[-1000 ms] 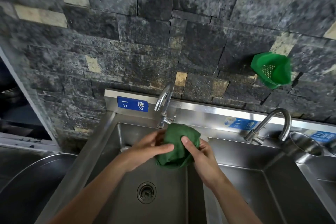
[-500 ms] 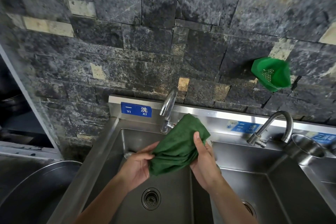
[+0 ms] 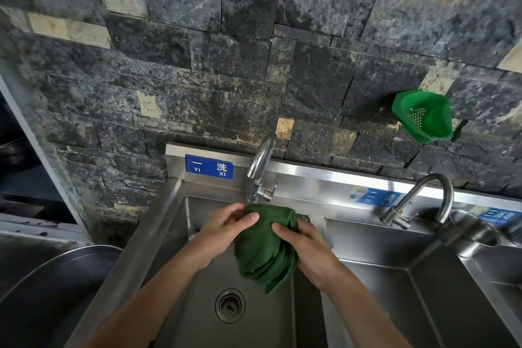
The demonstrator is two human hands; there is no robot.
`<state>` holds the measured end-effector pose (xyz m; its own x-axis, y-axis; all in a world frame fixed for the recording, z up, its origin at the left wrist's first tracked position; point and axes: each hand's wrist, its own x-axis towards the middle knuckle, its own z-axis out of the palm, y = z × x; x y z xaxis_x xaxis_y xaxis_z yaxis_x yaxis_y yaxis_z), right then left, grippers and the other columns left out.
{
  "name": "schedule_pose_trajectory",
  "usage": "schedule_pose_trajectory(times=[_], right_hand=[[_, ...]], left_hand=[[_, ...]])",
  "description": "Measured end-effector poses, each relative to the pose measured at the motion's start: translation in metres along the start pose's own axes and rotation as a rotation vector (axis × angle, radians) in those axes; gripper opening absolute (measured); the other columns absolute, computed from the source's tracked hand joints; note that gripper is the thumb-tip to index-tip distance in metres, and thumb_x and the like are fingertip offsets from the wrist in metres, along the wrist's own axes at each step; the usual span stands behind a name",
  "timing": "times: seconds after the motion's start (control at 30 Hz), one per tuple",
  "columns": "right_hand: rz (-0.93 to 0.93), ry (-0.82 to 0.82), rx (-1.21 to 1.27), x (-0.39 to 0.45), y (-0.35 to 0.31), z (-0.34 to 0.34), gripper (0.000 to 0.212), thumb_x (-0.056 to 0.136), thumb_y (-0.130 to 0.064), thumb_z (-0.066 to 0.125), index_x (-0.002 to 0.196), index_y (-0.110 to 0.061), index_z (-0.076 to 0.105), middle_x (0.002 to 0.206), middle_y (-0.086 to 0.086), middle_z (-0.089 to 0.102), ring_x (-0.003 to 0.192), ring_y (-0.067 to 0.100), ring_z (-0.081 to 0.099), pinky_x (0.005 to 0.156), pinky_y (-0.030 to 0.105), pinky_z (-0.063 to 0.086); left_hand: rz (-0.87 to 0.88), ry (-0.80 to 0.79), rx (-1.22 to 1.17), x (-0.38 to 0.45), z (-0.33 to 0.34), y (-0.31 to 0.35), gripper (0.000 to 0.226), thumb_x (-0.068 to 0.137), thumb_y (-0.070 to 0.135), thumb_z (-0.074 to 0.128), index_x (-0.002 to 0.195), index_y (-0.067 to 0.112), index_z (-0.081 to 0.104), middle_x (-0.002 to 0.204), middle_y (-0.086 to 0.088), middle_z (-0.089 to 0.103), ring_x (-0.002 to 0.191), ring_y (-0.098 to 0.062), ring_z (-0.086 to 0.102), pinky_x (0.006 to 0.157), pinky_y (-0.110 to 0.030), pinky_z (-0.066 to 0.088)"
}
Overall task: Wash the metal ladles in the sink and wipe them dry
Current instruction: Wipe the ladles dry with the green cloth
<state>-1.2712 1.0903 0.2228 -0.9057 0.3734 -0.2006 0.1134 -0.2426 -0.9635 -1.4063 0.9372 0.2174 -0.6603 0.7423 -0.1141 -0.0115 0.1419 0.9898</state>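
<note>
Both forearms enter from the bottom edge and meet over the left basin of the steel sink (image 3: 158, 248), above its drain (image 3: 230, 306).

The left hand (image 3: 223, 230) has its fingers curled round the upper left of a dark green cloth (image 3: 265, 251), thumb laid across the top fold. The right hand (image 3: 306, 246) grips the cloth's right side, thumb pressing into the bunched fabric. Both hands are closed on the cloth; neither holds anything else. The cloth hangs in a loose wad, its lower corner dangling above the basin floor without touching it.

No ladle is identifiable between the hands; whether one is wrapped inside the cloth cannot be told. A metal vessel (image 3: 474, 230) rests at the rim of the right basin, near the right faucet (image 3: 423, 198); it may be a ladle bowl, but no handle shows.

Handling judgement: the cloth is soft, light and limp, so grip it in a bunch as shown. A metal ladle is rigid and likely slippery when wet; hold it by the handle and wipe the bowl through the cloth.

Behind the hands stands the left faucet (image 3: 261, 169), with no water running. Farther back, a green strainer (image 3: 423, 116) hangs on the stone wall (image 3: 197, 65).
</note>
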Motion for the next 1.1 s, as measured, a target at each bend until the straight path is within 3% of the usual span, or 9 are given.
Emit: schedule_pose_trajectory(times=[0.17, 0.3, 0.4, 0.53, 0.67, 0.73, 0.8, 0.97, 1.1], right_hand=[[0.087, 0.13, 0.072, 0.009, 0.019, 0.001, 0.042, 0.087, -0.016, 0.075, 0.123, 0.003, 0.064, 0.117, 0.024, 0.072, 0.107, 0.038, 0.071, 0.101, 0.05, 0.054], [0.074, 0.078, -0.029, 0.013, 0.035, -0.01, 0.089, 0.068, -0.02, 0.095, 0.141, -0.02, 0.044, 0.123, 0.009, 0.072, 0.113, 0.023, 0.07, 0.102, 0.044, 0.054], [0.05, -0.004, -0.538, 0.016, 0.037, -0.008, 0.055, 0.063, -0.021, 0.096, 0.112, -0.028, 0.073, 0.099, -0.004, 0.079, 0.094, 0.007, 0.073, 0.085, 0.025, 0.059], [-0.092, 0.073, -0.872, 0.028, 0.046, -0.01, 0.026, 0.066, -0.039, 0.091, 0.088, -0.034, 0.077, 0.082, -0.012, 0.072, 0.078, -0.001, 0.066, 0.075, 0.025, 0.055], [-0.075, 0.078, -0.432, 0.025, 0.056, -0.012, 0.033, 0.07, -0.04, 0.088, 0.094, -0.02, 0.077, 0.126, -0.007, 0.066, 0.119, 0.003, 0.06, 0.105, 0.032, 0.048], [-0.108, 0.031, -0.247, 0.022, 0.059, -0.003, 0.032, 0.079, -0.026, 0.085, 0.105, -0.013, 0.071, 0.118, 0.006, 0.072, 0.113, 0.018, 0.067, 0.1, 0.04, 0.052], [-0.141, 0.052, -0.253, 0.02, 0.061, 0.01, 0.037, 0.082, -0.016, 0.084, 0.112, -0.012, 0.063, 0.105, 0.01, 0.073, 0.101, 0.023, 0.071, 0.09, 0.04, 0.058], [-0.203, 0.356, -0.58, 0.025, 0.067, 0.04, 0.055, 0.076, -0.025, 0.089, 0.12, -0.032, 0.057, 0.1, -0.019, 0.071, 0.091, -0.009, 0.068, 0.076, 0.008, 0.053], [-0.074, 0.377, -0.31, 0.036, 0.077, 0.039, 0.037, 0.078, -0.02, 0.087, 0.112, -0.021, 0.071, 0.096, -0.002, 0.079, 0.092, 0.012, 0.076, 0.087, 0.036, 0.061]], left_hand=[[-0.062, -0.168, 0.162, 0.005, -0.006, -0.012, 0.082, 0.074, 0.043, 0.085, 0.143, 0.042, 0.04, 0.125, 0.007, 0.058, 0.114, -0.011, 0.061, 0.095, -0.029, 0.055], [0.139, -0.151, 0.718, 0.014, -0.005, -0.021, 0.066, 0.073, 0.03, 0.087, 0.133, 0.029, 0.061, 0.119, 0.01, 0.068, 0.106, -0.007, 0.065, 0.094, -0.025, 0.053], [0.23, -0.072, 0.895, 0.021, -0.006, -0.028, 0.042, 0.079, 0.026, 0.083, 0.119, 0.027, 0.07, 0.105, 0.003, 0.062, 0.096, -0.013, 0.06, 0.091, -0.03, 0.051], [0.242, -0.117, 0.892, 0.027, -0.017, -0.041, 0.034, 0.079, 0.034, 0.082, 0.11, 0.027, 0.073, 0.116, 0.004, 0.045, 0.113, -0.009, 0.043, 0.1, -0.023, 0.032], [0.173, -0.221, 0.504, 0.022, -0.029, -0.036, 0.024, 0.084, 0.035, 0.079, 0.1, 0.02, 0.069, 0.096, -0.001, 0.069, 0.088, -0.017, 0.066, 0.081, -0.037, 0.053], [0.115, -0.212, 0.331, 0.018, -0.029, -0.036, 0.019, 0.085, 0.037, 0.077, 0.095, 0.023, 0.067, 0.084, -0.002, 0.071, 0.079, -0.02, 0.069, 0.071, -0.036, 0.054], [0.093, -0.163, 0.232, 0.016, -0.025, -0.04, 0.016, 0.086, 0.035, 0.077, 0.089, 0.024, 0.066, 0.08, 0.002, 0.07, 0.076, -0.014, 0.068, 0.068, -0.032, 0.053], [0.119, 0.108, 0.267, 0.016, -0.027, -0.057, 0.019, 0.08, 0.031, 0.082, 0.081, 0.023, 0.065, 0.072, 0.006, 0.069, 0.068, -0.007, 0.067, 0.062, -0.029, 0.054], [0.095, 0.321, 0.34, 0.014, -0.024, -0.063, 0.019, 0.08, 0.03, 0.081, 0.084, 0.022, 0.064, 0.072, 0.008, 0.069, 0.067, -0.003, 0.066, 0.058, -0.015, 0.05]])
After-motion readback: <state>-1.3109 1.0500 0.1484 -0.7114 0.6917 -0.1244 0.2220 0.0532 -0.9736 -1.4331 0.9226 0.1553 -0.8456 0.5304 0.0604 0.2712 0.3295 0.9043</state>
